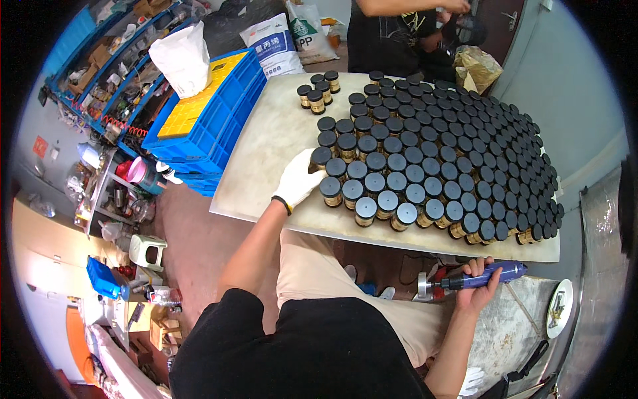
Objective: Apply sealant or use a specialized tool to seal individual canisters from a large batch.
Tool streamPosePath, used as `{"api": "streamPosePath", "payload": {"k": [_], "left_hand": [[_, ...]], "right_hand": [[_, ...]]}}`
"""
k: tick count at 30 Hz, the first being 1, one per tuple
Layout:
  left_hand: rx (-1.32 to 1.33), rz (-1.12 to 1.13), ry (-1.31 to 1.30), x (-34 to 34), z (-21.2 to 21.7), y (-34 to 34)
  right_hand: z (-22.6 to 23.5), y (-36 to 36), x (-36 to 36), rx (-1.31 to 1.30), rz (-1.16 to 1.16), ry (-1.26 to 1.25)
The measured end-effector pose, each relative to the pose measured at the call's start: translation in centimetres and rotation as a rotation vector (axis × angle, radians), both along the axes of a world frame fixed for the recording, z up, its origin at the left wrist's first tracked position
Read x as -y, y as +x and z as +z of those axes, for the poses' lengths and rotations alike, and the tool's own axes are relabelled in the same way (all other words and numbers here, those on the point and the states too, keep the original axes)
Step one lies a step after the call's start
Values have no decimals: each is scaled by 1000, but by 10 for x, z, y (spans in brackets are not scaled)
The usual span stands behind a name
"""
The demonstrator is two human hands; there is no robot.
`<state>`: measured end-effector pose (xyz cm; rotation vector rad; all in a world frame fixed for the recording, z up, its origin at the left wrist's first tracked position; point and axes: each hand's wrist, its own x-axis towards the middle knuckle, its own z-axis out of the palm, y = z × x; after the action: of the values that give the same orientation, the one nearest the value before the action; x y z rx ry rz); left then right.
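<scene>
Many things at the far left are hard to read: blue shelving [100,60] holds small clutter too bent by the lens to identify. Blue crates [212,113] are stacked beside the board, a white bag [181,56] on top hiding part of the yellow contents.

Left hand [297,181], white glove, rests on the pale board [266,139], fingers curled together against the nearest black-lidded gold jar [321,157] at the left edge of the jar block [452,153]. Fingertips are hidden behind the jars, so whether they clamp one I cannot tell. Jars stand upright, lids up; four sit apart [319,90] at the far corner.

Right hand [480,279], bare, is below the board's near edge, fingers wrapped tight round a blue rotary hand tool [482,276]. Its long axis runs roughly left-right, metal disc tip [423,286] pointing left, tail end right.

Another person's torso [392,33] at the far side is cut off by the frame top.
</scene>
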<state>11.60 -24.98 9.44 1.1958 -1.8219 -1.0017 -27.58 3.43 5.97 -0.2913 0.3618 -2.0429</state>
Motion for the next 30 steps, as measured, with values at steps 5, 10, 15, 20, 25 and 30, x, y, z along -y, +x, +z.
{"api": "streamPosePath", "payload": {"k": [5,10,15,20,25,30], "left_hand": [[64,57,-73,3,-11,9],[-183,188,-43,-17,-16,24],[-809,31,465,-112,26,42],[-555,-293,811,-176,33,-33],[-211,-642,991,-199,12,-122],[128,-774,662,-197,1,-153]], "right_hand": [[1,-1,-1,-9,11,-12],[-2,-8,-18,6,-11,-9],[-15,-10,-7,110,-13,-27],[-9,-8,1,191,35,-125],[-6,-9,-3,272,21,-122],[-6,-13,-8,267,21,-117]]}}
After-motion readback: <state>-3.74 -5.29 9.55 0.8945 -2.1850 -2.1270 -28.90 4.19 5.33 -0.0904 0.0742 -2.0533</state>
